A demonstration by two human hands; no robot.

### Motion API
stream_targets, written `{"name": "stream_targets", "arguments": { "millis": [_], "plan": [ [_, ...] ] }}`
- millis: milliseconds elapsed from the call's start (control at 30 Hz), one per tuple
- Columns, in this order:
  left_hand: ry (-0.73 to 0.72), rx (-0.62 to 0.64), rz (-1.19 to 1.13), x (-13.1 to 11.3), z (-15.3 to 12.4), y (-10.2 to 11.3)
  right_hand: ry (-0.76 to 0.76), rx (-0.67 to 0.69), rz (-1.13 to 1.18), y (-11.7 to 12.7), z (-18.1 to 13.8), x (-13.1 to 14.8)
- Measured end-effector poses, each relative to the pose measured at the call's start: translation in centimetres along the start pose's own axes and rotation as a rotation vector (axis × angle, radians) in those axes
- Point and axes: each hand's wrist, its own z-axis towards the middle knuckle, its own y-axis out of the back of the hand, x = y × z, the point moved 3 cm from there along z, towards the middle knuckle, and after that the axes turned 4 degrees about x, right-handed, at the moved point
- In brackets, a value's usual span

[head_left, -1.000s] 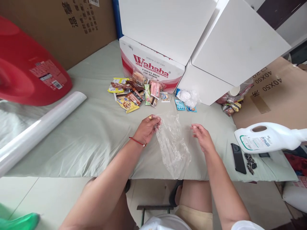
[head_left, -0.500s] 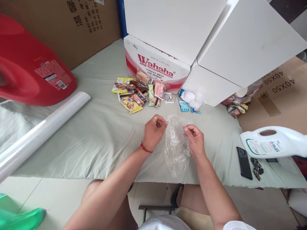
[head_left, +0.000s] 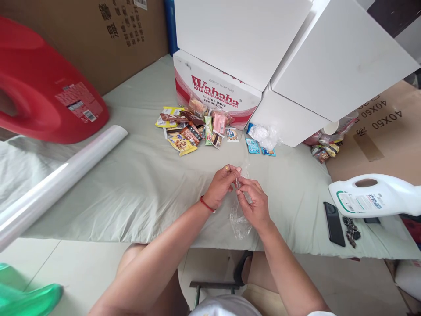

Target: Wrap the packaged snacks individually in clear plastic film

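A clear plastic bag [head_left: 239, 219] hangs crumpled between my two hands over the pale green cloth [head_left: 141, 188]. My left hand [head_left: 222, 184], with a ring and a red wrist string, pinches the bag's top edge. My right hand [head_left: 252, 202] meets it fingertip to fingertip, pinched on the same edge, and hides most of the bag. A heap of small snack packets [head_left: 194, 129] lies further back on the cloth, out of reach of both hands.
A Wahaha carton [head_left: 213, 92] and white boxes [head_left: 296, 57] stand behind the snacks. A roll of clear film [head_left: 62, 177] and a red jug [head_left: 42, 92] lie at left. A white jug [head_left: 375, 195], black phone [head_left: 333, 223] and keys [head_left: 352, 228] are at right.
My right hand came in from the right and took the bag's top edge. Both hands then closed together, and the spread bag bunched into a narrow crumple.
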Motion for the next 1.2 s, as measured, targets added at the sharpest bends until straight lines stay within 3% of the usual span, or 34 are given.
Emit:
{"name": "stream_targets", "arguments": {
  "millis": [233,433,567,733,833,1000,1133,1200],
  "plan": [
    [0.032,-0.131,0.032,-0.1,-0.8,0.4,0.029,-0.032,-0.24,-0.3,-0.5,-0.5],
    [0.036,-0.029,0.009,1.4,-1.2,-0.5,-0.009,-0.07,-0.355,-1.5,0.1,-0.2],
    [0.044,-0.073,-0.212,1.7,-0.7,-0.2,-0.012,-0.091,-0.194,-0.7,0.1,0.5],
    [0.037,-0.059,-0.238,1.2,-0.7,-0.4,-0.353,-0.372,0.026,1.5,0.0,-0.9],
    [-0.002,-0.034,-0.207,1.4,-1.0,-0.8,-0.539,-0.371,0.104,1.0,0.4,-2.2],
    [0.01,-0.004,-0.286,1.9,-1.3,-1.1,-0.6,-0.41,0.173,-0.2,0.6,-3.4],
    [0.077,-0.047,-0.42,1.9,-1.0,-0.2,-0.676,-0.559,0.513,0.6,-0.1,-4.0],
    [0.102,-0.076,-0.491,1.7,-0.6,0.4,-0.726,-0.561,0.715,1.5,-0.2,-4.2]
  ]
}}
